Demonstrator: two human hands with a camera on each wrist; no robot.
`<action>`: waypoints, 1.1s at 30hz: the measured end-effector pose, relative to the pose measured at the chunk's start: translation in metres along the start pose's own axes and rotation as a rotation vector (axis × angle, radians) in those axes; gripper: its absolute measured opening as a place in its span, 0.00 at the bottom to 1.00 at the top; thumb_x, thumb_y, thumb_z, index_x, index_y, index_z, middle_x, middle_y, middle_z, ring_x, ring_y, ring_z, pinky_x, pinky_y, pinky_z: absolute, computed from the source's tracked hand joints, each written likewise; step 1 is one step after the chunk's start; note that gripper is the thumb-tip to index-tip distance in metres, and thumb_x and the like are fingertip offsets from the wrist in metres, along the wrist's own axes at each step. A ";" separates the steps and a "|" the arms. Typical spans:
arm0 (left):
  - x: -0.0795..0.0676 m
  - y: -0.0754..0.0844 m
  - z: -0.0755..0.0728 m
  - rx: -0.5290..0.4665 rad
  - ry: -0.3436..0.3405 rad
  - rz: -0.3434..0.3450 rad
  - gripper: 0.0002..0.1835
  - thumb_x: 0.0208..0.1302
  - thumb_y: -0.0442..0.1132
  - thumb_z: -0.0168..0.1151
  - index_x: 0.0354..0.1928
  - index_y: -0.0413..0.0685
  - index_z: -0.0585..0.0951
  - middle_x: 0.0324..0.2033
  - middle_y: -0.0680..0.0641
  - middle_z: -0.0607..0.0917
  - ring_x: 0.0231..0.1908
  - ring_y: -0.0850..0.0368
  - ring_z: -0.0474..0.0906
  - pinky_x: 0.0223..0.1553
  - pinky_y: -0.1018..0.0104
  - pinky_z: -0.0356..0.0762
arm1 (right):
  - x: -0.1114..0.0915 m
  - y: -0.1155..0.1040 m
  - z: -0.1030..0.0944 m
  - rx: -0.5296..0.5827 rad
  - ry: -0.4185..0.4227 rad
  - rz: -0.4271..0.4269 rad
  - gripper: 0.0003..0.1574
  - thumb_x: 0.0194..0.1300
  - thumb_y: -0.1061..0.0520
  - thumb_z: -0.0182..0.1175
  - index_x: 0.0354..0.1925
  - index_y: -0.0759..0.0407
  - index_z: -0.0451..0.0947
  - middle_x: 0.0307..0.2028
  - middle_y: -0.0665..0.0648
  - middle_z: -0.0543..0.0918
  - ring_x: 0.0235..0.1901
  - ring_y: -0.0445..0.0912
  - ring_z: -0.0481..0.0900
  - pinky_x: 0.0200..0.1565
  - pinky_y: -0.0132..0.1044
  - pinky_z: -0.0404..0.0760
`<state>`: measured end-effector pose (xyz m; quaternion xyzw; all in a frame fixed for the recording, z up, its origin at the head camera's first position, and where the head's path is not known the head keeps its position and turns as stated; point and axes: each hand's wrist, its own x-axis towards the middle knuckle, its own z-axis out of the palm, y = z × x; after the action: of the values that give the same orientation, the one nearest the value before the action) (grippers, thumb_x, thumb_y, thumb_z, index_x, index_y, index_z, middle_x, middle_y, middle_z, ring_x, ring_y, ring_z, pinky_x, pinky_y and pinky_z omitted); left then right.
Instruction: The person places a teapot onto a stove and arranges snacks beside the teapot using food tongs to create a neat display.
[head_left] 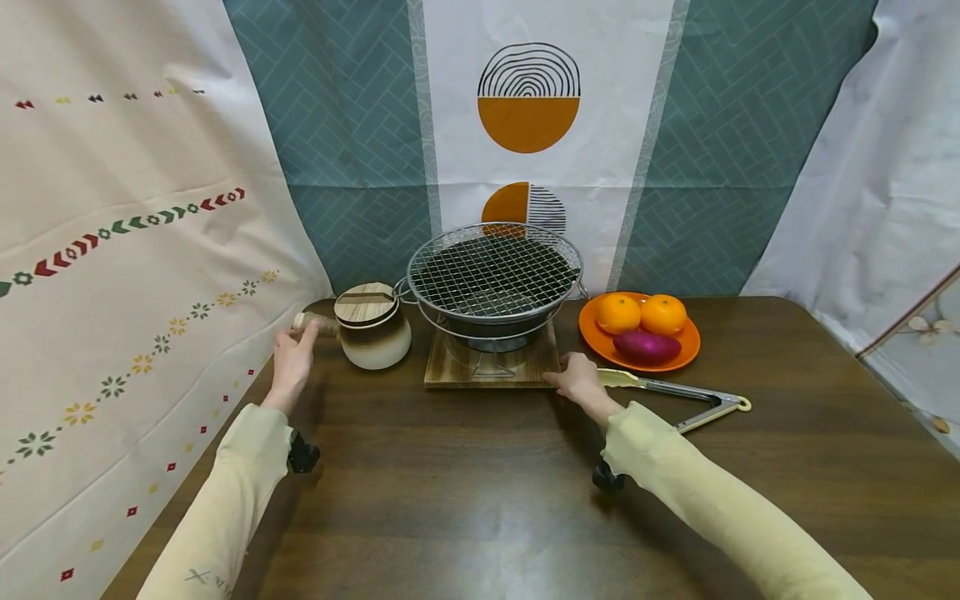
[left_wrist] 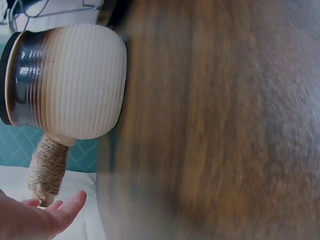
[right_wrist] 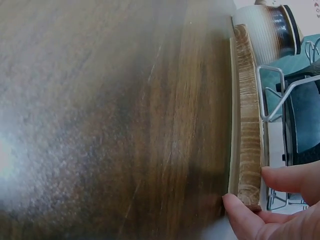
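A ceramic pot [head_left: 375, 343], brown fading to cream, has a wooden lid [head_left: 365, 302] and a rope-wrapped side handle [left_wrist: 48, 167]. My left hand [head_left: 291, 367] is at the handle's outer end, its fingers extended rather than wrapped around it. Whether they touch the handle is hard to make out. A round grill with a wire mesh top [head_left: 495, 271] stands on a square wooden board [head_left: 450, 371]. At the board's front right corner, my right hand [head_left: 581, 382] pinches the edge, as the right wrist view shows, with the thumb [right_wrist: 285, 177] on its upper face.
Right of the grill, an orange plate [head_left: 588, 337] bears two oranges [head_left: 618, 314] and a purple sweet potato [head_left: 647, 347]. Metal tongs [head_left: 686, 390] lie in front of it, close to my right hand. Behind the brown table [head_left: 450, 492] hangs a patterned curtain [head_left: 345, 125].
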<state>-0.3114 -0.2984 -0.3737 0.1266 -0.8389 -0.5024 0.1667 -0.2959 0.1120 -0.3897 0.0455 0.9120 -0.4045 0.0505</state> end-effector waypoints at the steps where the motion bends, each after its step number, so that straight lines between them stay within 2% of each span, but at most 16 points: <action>1: 0.000 -0.001 0.000 -0.024 0.000 -0.015 0.35 0.67 0.55 0.42 0.55 0.25 0.55 0.48 0.29 0.60 0.48 0.38 0.59 0.49 0.51 0.64 | 0.000 0.000 0.000 -0.001 0.002 0.003 0.30 0.59 0.59 0.61 0.53 0.77 0.65 0.43 0.71 0.75 0.27 0.49 0.79 0.31 0.35 0.80; 4: 0.002 -0.002 0.001 -0.113 0.011 -0.051 0.30 0.66 0.54 0.43 0.48 0.29 0.59 0.36 0.36 0.64 0.37 0.46 0.63 0.38 0.56 0.73 | 0.001 0.000 0.000 -0.007 0.004 0.002 0.30 0.59 0.59 0.61 0.52 0.78 0.65 0.41 0.70 0.75 0.26 0.49 0.79 0.32 0.36 0.80; 6: 0.002 -0.002 0.002 -0.184 -0.012 -0.080 0.29 0.66 0.55 0.42 0.49 0.30 0.57 0.36 0.38 0.64 0.37 0.47 0.64 0.41 0.53 0.74 | 0.001 -0.001 0.000 -0.008 0.007 0.001 0.29 0.58 0.59 0.62 0.51 0.78 0.65 0.41 0.70 0.75 0.26 0.50 0.78 0.34 0.37 0.80; 8: 0.001 -0.002 0.002 -0.254 -0.055 -0.110 0.31 0.66 0.55 0.41 0.53 0.30 0.54 0.44 0.32 0.64 0.43 0.42 0.65 0.47 0.49 0.70 | 0.001 -0.001 0.000 -0.013 0.010 -0.002 0.29 0.58 0.59 0.62 0.51 0.78 0.66 0.40 0.70 0.75 0.26 0.50 0.78 0.34 0.37 0.80; 10: 0.000 -0.001 0.001 -0.305 -0.097 -0.143 0.36 0.66 0.56 0.39 0.59 0.30 0.47 0.55 0.30 0.56 0.53 0.37 0.59 0.53 0.47 0.63 | 0.001 -0.001 0.000 -0.013 0.011 -0.005 0.29 0.58 0.59 0.62 0.50 0.78 0.66 0.39 0.69 0.75 0.25 0.49 0.78 0.34 0.37 0.80; 12: 0.000 -0.001 0.001 -0.333 -0.116 -0.165 0.38 0.66 0.56 0.38 0.61 0.31 0.43 0.61 0.31 0.47 0.58 0.35 0.52 0.56 0.46 0.59 | 0.000 -0.001 0.000 -0.010 0.007 -0.009 0.29 0.58 0.59 0.62 0.51 0.79 0.66 0.38 0.68 0.76 0.24 0.48 0.78 0.33 0.37 0.80; 20: 0.002 -0.004 0.002 -0.352 -0.103 -0.200 0.38 0.66 0.58 0.38 0.61 0.32 0.44 0.62 0.32 0.46 0.58 0.36 0.51 0.56 0.48 0.60 | 0.001 -0.002 0.000 -0.003 0.004 0.009 0.30 0.58 0.59 0.62 0.52 0.77 0.65 0.40 0.69 0.75 0.27 0.50 0.79 0.35 0.39 0.79; 24: 0.002 -0.006 0.003 -0.301 -0.057 -0.155 0.38 0.66 0.57 0.40 0.60 0.31 0.46 0.59 0.32 0.49 0.55 0.40 0.54 0.54 0.47 0.62 | 0.002 -0.001 0.001 -0.002 0.004 0.020 0.30 0.58 0.59 0.62 0.52 0.77 0.65 0.37 0.67 0.76 0.26 0.49 0.78 0.33 0.38 0.79; 27: 0.003 -0.006 0.002 -0.214 -0.011 -0.100 0.36 0.66 0.56 0.42 0.58 0.31 0.49 0.51 0.36 0.56 0.43 0.46 0.63 0.48 0.54 0.68 | 0.002 -0.001 0.001 -0.009 0.004 0.019 0.30 0.58 0.59 0.62 0.51 0.77 0.65 0.33 0.64 0.77 0.23 0.47 0.78 0.31 0.37 0.78; 28: 0.003 -0.006 0.002 -0.209 -0.003 -0.094 0.35 0.66 0.55 0.43 0.58 0.31 0.49 0.49 0.38 0.57 0.40 0.50 0.63 0.47 0.54 0.68 | 0.002 -0.001 0.001 -0.008 0.004 0.021 0.30 0.58 0.58 0.62 0.51 0.77 0.65 0.33 0.64 0.77 0.23 0.46 0.78 0.32 0.37 0.78; 31: 0.005 -0.003 0.002 -0.265 0.009 -0.111 0.32 0.66 0.55 0.44 0.54 0.34 0.50 0.48 0.41 0.57 0.40 0.49 0.64 0.48 0.54 0.68 | 0.002 0.000 0.000 -0.008 0.003 0.022 0.30 0.58 0.58 0.62 0.52 0.77 0.65 0.34 0.64 0.77 0.23 0.46 0.77 0.32 0.37 0.77; 33: 0.006 -0.001 0.003 -0.358 0.000 -0.149 0.31 0.65 0.54 0.44 0.54 0.36 0.49 0.52 0.38 0.56 0.49 0.45 0.62 0.53 0.52 0.65 | 0.002 0.000 0.001 -0.006 0.001 0.025 0.30 0.58 0.58 0.61 0.52 0.76 0.65 0.35 0.65 0.76 0.24 0.46 0.77 0.32 0.36 0.77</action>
<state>-0.3176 -0.2986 -0.3747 0.1570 -0.7245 -0.6544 0.1490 -0.2981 0.1116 -0.3903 0.0569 0.9126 -0.4011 0.0554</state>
